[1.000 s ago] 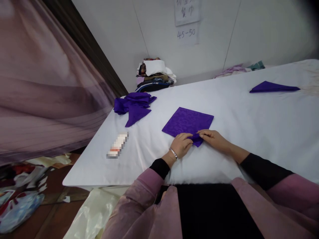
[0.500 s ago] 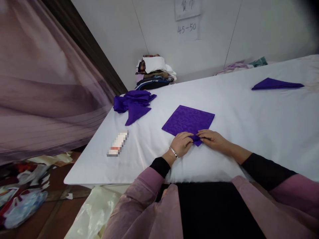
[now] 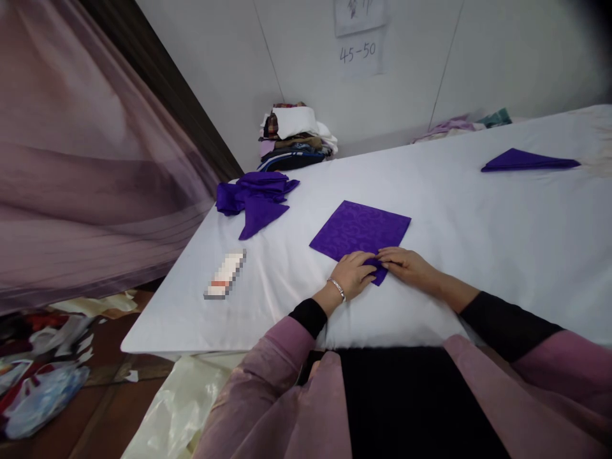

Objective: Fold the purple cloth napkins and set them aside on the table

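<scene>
A purple patterned cloth napkin (image 3: pixel 359 227) lies flat on the white-covered table in front of me, its outline like a diamond. At its near corner, my left hand (image 3: pixel 352 275), with a silver bracelet on the wrist, has its fingers closed on the cloth. Close beside it, my right hand (image 3: pixel 405 266) pinches the same corner from the right. A small tip of cloth sticks out below the fingers toward me. The fingertips partly cover the creased cloth between them, so the exact fold there is hidden.
Crumpled purple cloths (image 3: pixel 258 194) lie at the table's left end, near a pixelated pale oblong object (image 3: pixel 225 274). Far right rests a folded purple napkin (image 3: pixel 528 160). Stacked clothes (image 3: pixel 296 140) stand behind the table (image 3: pixel 182 325). A sheer curtain (image 3: pixel 95 146) hangs left; bags (image 3: pixel 45 395) lie on the floor.
My left hand has shifted slightly to the right at the near corner, and the cloth tip below the fingers reaches a bit further toward me. The right hand stays nearly in place.
</scene>
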`<state>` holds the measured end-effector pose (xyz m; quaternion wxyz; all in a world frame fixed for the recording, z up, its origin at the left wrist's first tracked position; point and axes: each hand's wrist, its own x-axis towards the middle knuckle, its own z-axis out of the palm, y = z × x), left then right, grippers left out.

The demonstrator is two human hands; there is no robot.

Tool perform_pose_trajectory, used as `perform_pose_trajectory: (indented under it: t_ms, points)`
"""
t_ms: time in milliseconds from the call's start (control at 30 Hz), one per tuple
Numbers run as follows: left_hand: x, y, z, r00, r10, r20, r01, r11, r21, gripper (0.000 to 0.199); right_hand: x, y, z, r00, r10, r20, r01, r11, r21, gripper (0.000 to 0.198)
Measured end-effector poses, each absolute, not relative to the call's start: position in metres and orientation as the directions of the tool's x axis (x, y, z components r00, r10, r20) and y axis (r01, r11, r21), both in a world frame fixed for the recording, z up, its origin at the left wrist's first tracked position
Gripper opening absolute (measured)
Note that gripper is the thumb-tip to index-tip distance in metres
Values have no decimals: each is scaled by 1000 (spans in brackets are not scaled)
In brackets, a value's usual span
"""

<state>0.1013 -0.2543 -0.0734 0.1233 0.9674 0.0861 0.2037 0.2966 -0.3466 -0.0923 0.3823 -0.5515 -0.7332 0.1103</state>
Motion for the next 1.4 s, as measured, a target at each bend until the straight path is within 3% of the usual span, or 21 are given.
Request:
perform_pose_trajectory:
  t_ms: [167,500,733,867,1033,1400]
  points:
    - [106,-258,-73,897,231,377,134,-955,266,13,297,-346,-95,-97,882,461,725,380,-575,21]
    - [101,-252,-76,793,284,539,55,-915,400,9,295,-348,-96,-211,837,505,726,480,-493,26]
    - [95,-252,-72,794,342,502,90,-883,460,5,291,-346,-94,-191,863,468,769,428,-474,24]
    - [77,-248,-74,788,409,460,169,-862,477,13,290,-348,-90,-177,869,463,760,419,-497,25]
    - [63,-243,-79,786,488,379,297,-836,461,31,281,-349,-81,-202,874,442,809,403,-427,25]
    - [66,-241,-76,838,420,349,302,-888,346,18,274,-356,-88,-284,869,405,869,412,-275,26]
